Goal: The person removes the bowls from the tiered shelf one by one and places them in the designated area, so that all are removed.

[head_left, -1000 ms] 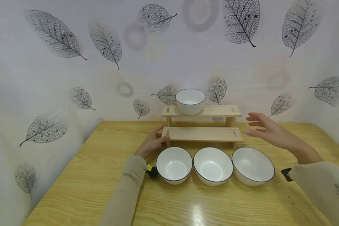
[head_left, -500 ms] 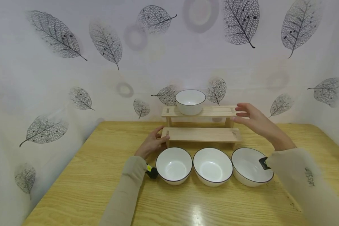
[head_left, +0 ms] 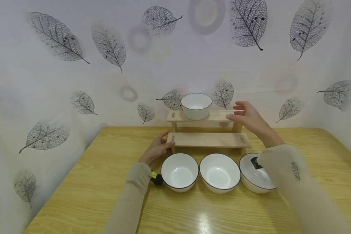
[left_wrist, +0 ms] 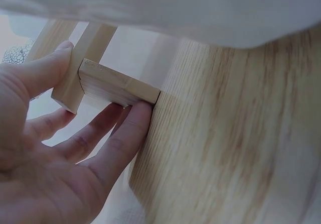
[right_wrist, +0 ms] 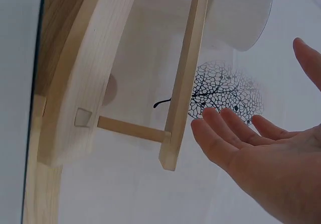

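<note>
mid-frame, a bowl (head_left: 196, 112) sits on the top step of a stand (head_left: 207, 139) running left to right. the right hand (head_left: 250, 119), nearer, hangs right of the bowl, fingers loose, holding nothing; the left hand (head_left: 155, 149) grips the stand's left end. a sleeve (head_left: 304, 188) part-hides the lower-right bowl (head_left: 250, 178).

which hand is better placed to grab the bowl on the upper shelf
Probably your right hand: it holds nothing and hovers by the upper wooden shelf, near that dark-rimmed white bowl. Your left hand grips the lower wooden shelf.
</note>
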A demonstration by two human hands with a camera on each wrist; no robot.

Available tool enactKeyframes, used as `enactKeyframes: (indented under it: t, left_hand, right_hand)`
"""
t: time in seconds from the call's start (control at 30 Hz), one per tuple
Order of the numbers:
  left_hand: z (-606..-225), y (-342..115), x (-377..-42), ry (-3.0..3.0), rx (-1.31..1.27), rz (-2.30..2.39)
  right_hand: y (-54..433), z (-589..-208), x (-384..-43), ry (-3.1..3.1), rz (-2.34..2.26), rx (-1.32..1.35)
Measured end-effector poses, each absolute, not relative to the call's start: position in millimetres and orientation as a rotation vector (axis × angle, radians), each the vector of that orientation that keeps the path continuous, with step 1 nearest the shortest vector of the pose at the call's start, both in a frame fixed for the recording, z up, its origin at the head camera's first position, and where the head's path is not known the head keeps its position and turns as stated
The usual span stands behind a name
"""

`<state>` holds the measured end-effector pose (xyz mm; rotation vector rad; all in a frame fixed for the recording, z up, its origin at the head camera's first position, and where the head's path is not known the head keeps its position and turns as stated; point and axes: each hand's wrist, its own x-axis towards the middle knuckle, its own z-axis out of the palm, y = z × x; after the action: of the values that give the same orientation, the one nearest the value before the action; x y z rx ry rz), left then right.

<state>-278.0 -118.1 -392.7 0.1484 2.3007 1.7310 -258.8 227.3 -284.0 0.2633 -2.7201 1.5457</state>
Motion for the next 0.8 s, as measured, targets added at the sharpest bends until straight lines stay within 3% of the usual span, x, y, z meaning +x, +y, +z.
enactKeyframes:
  t: [0.8]
  left_hand:
    - [-393, -117, -277, 2.306, 0.165, 1.729]
  right_hand:
    - [181, -289, -295, -2.574, 1.741, 0.110]
